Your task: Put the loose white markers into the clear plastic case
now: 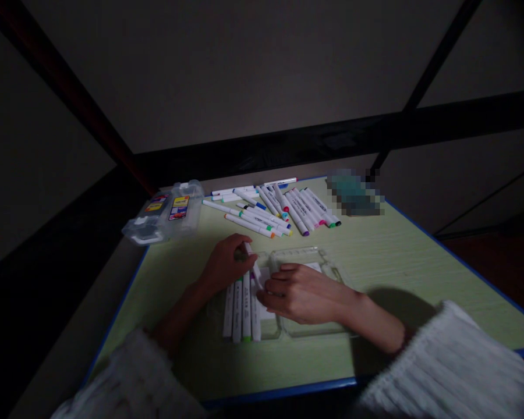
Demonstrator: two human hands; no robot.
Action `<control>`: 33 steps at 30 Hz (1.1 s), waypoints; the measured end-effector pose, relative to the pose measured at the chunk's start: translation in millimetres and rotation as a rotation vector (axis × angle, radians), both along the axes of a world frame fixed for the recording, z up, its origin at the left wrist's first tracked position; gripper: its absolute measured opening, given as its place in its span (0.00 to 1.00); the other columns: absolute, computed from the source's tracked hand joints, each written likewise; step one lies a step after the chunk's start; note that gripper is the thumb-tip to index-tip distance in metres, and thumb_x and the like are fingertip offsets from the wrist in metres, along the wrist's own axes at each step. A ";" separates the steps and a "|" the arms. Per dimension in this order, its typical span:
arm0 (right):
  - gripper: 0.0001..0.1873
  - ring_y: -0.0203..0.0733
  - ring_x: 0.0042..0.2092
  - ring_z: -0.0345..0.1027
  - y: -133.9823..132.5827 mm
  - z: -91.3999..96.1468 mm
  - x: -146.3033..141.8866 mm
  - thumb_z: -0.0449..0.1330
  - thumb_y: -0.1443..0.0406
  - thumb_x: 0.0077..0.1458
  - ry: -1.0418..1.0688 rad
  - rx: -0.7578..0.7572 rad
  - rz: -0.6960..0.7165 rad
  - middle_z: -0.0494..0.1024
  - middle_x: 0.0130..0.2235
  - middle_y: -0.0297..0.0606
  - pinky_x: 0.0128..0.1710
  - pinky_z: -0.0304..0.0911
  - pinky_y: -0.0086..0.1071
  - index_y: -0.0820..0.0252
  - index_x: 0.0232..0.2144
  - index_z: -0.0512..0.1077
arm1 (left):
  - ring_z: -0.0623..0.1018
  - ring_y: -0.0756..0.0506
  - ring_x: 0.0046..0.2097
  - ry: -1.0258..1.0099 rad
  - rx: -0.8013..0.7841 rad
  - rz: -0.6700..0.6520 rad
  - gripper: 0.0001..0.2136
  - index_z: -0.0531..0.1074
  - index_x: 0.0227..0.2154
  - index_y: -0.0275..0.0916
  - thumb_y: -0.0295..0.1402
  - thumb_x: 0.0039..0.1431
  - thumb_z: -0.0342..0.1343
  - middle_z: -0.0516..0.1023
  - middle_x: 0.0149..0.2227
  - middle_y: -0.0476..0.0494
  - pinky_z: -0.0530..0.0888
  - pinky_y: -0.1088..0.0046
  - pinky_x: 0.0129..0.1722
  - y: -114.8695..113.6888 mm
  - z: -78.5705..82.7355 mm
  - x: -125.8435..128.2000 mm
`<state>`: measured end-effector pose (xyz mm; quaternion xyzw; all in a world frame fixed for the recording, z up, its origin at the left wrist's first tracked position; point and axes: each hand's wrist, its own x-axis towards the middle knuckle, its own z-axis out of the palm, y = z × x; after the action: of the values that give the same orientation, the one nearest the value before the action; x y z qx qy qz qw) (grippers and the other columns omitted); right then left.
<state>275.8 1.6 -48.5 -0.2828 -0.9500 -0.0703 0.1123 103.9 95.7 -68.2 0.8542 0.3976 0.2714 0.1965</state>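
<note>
— What's held?
— 1 white marker (pixel 257 274), the left hand (pixel 227 263) pinching its upper end, the right hand (pixel 303 294) its lower, above the clear case (pixel 318 335) on the bench (pixel 393 262).
— Handling?
— Probably light, stiff, slick; best held mid-barrel.

Over twenty markers (pixel 247 308), two labels (pixel 179 208), two hands (pixel 303 294), one table (pixel 402 256)

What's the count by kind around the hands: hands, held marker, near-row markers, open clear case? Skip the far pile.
Hands: 2 (left hand, right hand)
Held marker: 1
Near-row markers: 4 visible
Open clear case: 1
Total: 8
</note>
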 end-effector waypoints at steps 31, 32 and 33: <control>0.06 0.36 0.29 0.62 -0.8 1.0 -1.2 0.52 0.69 0.56 -0.008 -0.013 -0.014 0.72 0.27 0.34 0.29 0.49 0.34 0.61 0.34 0.69 | 0.72 0.50 0.31 -0.081 -0.088 0.016 0.09 0.70 0.34 0.34 0.30 0.52 0.47 0.73 0.30 0.46 0.70 0.75 0.33 1.2 0.3 -0.6; 0.06 0.36 0.29 0.62 -0.7 1.1 -1.1 0.52 0.69 0.56 -0.008 -0.014 -0.013 0.72 0.27 0.34 0.29 0.49 0.34 0.61 0.34 0.69 | 0.72 0.50 0.31 -0.080 -0.090 0.018 0.10 0.70 0.34 0.34 0.30 0.52 0.47 0.74 0.30 0.46 0.70 0.75 0.32 1.3 0.4 -0.7; 0.06 0.36 0.29 0.63 -0.8 1.3 -1.0 0.52 0.69 0.56 -0.008 -0.016 -0.011 0.72 0.27 0.34 0.29 0.49 0.34 0.61 0.34 0.69 | 0.72 0.50 0.31 -0.079 -0.090 0.019 0.10 0.70 0.34 0.34 0.30 0.52 0.47 0.74 0.30 0.46 0.70 0.75 0.33 1.5 0.3 -0.8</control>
<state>274.7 0.8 -47.2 -0.2887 -0.9493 -0.0646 0.1059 103.1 97.2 -67.9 0.8293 0.4092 0.2888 0.2476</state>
